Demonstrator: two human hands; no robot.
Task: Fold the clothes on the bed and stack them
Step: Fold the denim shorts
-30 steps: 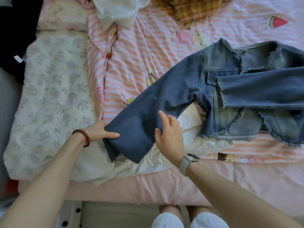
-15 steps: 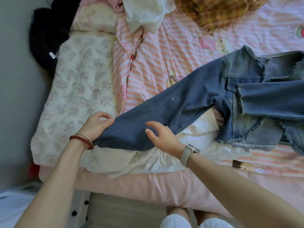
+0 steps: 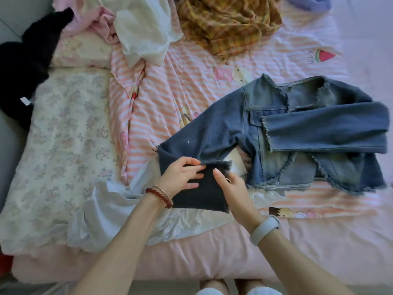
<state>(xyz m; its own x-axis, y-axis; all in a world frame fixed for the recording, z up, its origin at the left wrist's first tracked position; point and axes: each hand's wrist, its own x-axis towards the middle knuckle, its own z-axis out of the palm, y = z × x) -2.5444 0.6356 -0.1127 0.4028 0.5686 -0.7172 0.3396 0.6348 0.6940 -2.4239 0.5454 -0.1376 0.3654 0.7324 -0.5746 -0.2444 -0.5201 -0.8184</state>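
- Okay, head view: denim jacket [image 3: 297,133] lies on the bed [image 3: 212,258], right of centre, mostly flat, frayed raw hems and collar edges, faded wash on the front panels.
- Far sleeve of the jacket is folded across its chest, cuff fringe pointing left.
- Near sleeve [image 3: 204,145] runs down-left from the shoulder; its cuff end is doubled back toward the person, darker inner face up, frayed edge showing.
- Left hand [image 3: 180,177] grips the folded cuff: thumb on top near the crease, fingers laid over the dark denim. Red bead bracelet [image 3: 159,196] plus a thin bangle on that wrist.
- Right hand [image 3: 231,184] pinches the cuff's right edge, index finger extended over the fabric, other fingers curled behind. Grey wristband [image 3: 265,228] on that wrist.
- Under the sleeve: crumpled white garment [image 3: 119,211], thin, wrinkled, spread to the bed's near edge.
- Sheet [image 3: 170,86] is pink-and-white striped with cartoon prints, creased.
- Left side: pale floral quilted cover [image 3: 63,145], soft padded texture.
- Top of bed, unfolded pile: yellow plaid cloth [image 3: 225,24], bunched; white sheer garment [image 3: 144,33]; pink garment [image 3: 100,20]; black fuzzy garment [image 3: 25,67] with a white tag, at the far left.
- Lilac cloth [image 3: 308,3] at the top edge, mostly cut off.
- Bed's near edge is a plain pink padded layer.
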